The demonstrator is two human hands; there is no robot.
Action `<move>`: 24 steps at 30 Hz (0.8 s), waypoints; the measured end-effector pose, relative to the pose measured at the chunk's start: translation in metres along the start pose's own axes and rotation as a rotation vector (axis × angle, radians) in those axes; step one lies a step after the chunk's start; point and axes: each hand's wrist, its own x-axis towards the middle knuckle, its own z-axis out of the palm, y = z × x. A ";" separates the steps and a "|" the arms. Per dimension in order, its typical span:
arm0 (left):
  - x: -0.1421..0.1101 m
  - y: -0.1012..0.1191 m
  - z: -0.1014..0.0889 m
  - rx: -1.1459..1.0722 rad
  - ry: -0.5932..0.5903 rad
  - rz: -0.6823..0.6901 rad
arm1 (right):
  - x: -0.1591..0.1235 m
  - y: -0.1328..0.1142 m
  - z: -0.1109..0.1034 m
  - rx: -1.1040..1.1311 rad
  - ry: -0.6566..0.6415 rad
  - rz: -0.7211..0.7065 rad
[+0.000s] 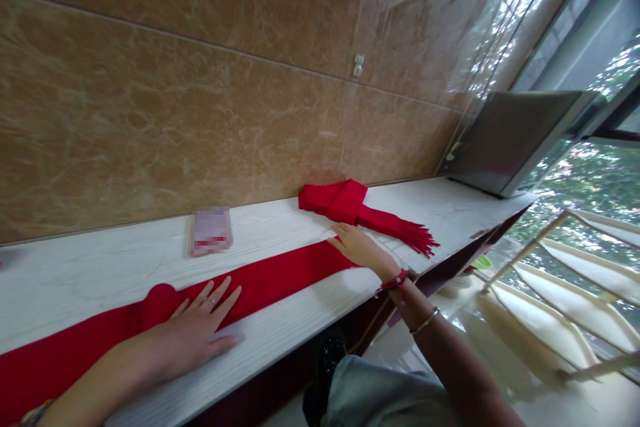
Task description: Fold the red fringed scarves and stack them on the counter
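Note:
A long red scarf (280,278) lies stretched along the white countertop, running off the left edge of the view. My left hand (200,323) rests on it, palm down with fingers spread, beside a raised fold in the cloth. At the scarf's right end my right hand (363,250) lies with its fingers stretched over the fabric, covering part of that end. Just beyond it, against the wall, a folded red scarf (335,200) lies with its fringe (417,235) pointing right. Whether the two red pieces join is hidden by my right hand.
A small flat packet (210,231), blurred out, sits on the white countertop (270,230) near the tiled wall (200,100). A grey metal box-like appliance (520,137) stands at the far right end. Beyond the counter's front edge is a cream tiered rack (555,293).

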 end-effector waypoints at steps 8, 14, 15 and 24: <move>0.004 -0.006 0.014 0.016 0.052 -0.019 | 0.000 -0.023 0.034 0.100 -0.099 -0.175; 0.004 -0.007 0.015 0.040 0.047 -0.026 | -0.020 0.047 0.043 0.033 -0.061 0.020; 0.004 -0.006 0.013 0.037 0.045 -0.027 | -0.023 0.054 0.042 0.026 -0.049 0.053; 0.013 0.015 -0.002 0.081 0.228 0.052 | -0.019 0.038 0.001 0.154 -0.115 -0.116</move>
